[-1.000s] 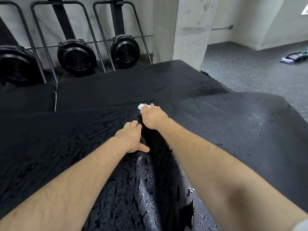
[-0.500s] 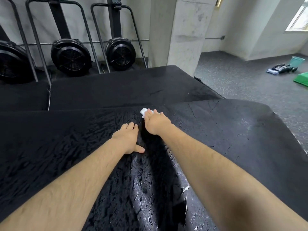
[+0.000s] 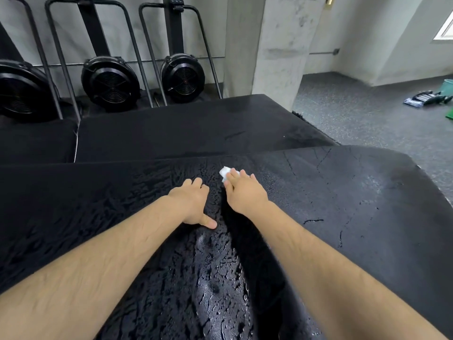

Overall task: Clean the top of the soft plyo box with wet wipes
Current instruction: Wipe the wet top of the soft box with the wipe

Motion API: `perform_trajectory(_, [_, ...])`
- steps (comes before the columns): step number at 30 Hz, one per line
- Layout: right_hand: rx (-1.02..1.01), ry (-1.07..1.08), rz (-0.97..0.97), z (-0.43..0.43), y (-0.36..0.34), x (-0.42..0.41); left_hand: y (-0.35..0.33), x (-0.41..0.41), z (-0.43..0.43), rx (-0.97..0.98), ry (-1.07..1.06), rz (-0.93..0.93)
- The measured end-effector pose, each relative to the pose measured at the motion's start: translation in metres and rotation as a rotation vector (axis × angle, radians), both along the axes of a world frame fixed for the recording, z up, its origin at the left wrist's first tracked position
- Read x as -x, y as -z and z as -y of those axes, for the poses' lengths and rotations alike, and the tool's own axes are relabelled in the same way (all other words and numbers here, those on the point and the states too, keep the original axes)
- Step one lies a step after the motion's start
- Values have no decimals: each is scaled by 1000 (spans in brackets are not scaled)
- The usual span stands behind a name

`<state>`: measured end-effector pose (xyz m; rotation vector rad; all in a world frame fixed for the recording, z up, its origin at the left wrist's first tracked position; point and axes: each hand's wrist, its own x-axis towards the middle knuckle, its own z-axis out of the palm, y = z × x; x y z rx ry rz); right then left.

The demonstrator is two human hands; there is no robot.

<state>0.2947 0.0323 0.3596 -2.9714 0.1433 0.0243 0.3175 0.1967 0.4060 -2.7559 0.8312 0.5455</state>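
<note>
Flat-fingered, the right hand (image 3: 245, 195) presses the wet wipe (image 3: 224, 171) near the far edge of the plyo box top (image 3: 343, 192), left hand (image 3: 191, 204) spread flat beside it; left and centre glisten wet, the duller right side probably remains.

Nothing readable here tbh, the blue packet (image 3: 419, 98) on the floor far beyond the right hand (image 3: 245, 193) is too small.

White wipe (image 3: 224, 171) on wet black box (image 3: 343, 192)

Left forearm (image 3: 98, 266) and right forearm (image 3: 331, 266) were bare, lightly haired, veins showing; left hand (image 3: 190, 204) and right hand (image 3: 245, 195) were bare too.
</note>
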Motion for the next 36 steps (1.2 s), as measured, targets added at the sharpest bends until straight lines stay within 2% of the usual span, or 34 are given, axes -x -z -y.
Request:
perform_trajectory(3, [-33,22,4,19,-6,-25,-21,-14,9,-77,27,16])
perform_trajectory(7, [-316,172,92,39,-15,-51,-27,-52,32,152,-35,72])
perform_trajectory(9, [-358,133,121,44,-15,-59,-15,-71,39,213,-64,128])
perform_trajectory(13, [-81,-67,-3,57,-9,-73,11,-100,34,126,-196,62])
perform_trajectory(16, [12,-78,-73,68,-9,-83,14,-116,23,176,-252,3])
perform_trajectory(20, [-3,-70,-77,69,-13,-93,11,-132,9,249,-236,-43])
perform_trajectory(25, [27,-37,-21,59,-23,-104,19,-140,9,387,-212,25])
perform_trajectory(31, [-27,27,-48,51,-38,-109,16,-143,-1,535,-172,59])
perform_trajectory(36, [-51,-37,-54,2,-57,-119,3,-150,-51,519,-232,37])
